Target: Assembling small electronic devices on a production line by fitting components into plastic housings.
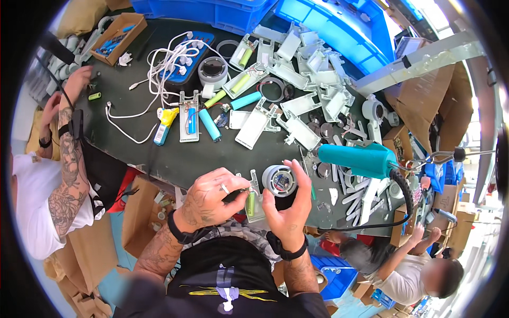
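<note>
My right hand grips a round white housing between thumb and fingers, its open face up with a small circuit board inside. Closed in a pinch, my left hand is close to the housing's left side. A dark object shows at those fingertips, too hidden to name. Between my hands is a white casing half with a green battery cell in it. To the right of my hands a teal electric screwdriver hangs above the table.
White casing halves are heaped at the back right. A blue power strip with tangled white cables, blue batteries and a yellow-and-blue tool lie farther left. Co-workers' arms are at left; another person sits at lower right.
</note>
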`<state>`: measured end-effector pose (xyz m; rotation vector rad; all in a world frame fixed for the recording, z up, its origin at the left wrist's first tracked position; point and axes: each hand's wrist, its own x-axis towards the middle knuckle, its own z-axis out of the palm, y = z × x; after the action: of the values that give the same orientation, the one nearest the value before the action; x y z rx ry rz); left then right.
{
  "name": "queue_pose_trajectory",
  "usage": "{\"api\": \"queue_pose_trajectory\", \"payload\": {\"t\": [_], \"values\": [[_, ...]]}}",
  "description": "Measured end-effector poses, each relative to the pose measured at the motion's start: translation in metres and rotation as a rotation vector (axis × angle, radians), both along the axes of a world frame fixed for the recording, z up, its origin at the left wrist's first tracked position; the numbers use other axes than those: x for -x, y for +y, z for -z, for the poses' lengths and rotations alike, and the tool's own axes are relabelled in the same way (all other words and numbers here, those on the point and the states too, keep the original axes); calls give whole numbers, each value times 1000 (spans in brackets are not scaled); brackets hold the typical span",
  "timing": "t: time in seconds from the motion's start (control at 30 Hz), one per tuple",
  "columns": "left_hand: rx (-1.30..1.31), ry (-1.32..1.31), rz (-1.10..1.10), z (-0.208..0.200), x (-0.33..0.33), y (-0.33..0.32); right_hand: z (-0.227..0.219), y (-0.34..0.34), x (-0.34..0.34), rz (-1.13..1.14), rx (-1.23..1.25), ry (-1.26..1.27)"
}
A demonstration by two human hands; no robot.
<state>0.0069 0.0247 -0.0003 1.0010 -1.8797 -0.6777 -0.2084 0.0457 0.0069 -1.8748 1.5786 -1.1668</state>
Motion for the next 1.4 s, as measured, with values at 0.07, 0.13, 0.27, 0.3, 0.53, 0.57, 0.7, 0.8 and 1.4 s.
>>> {"api": "queue_pose_trajectory", "payload": {"t": [0.07,0.13,0.27,0.3,0.53,0.57,0.7,0.8,1.4], "values": [[6,22,-21,0,1,0,0,1,0,4,18,12],[-7,18,-11,0,1,0,-2,0,2,5,20,21],[-31,16,1,-2,0,-1,-3,0,1,12,14,34],[-30,15,0,-2,0,-1,-3,-1,0,10,14,33],[-44,13,15,-2,-1,-1,-11,7,-8,-40,201,271],[-47,7,16,-1,-1,0,-11,8,-11,-52,200,326],[-19,7,2,-3,0,0,-8,5,-13,-66,205,336],[-72,-3,8,-5,0,0,-8,5,-12,-59,193,316],[-67,113,87,-5,-3,-6,-3,3,-14,-40,223,292]]}}
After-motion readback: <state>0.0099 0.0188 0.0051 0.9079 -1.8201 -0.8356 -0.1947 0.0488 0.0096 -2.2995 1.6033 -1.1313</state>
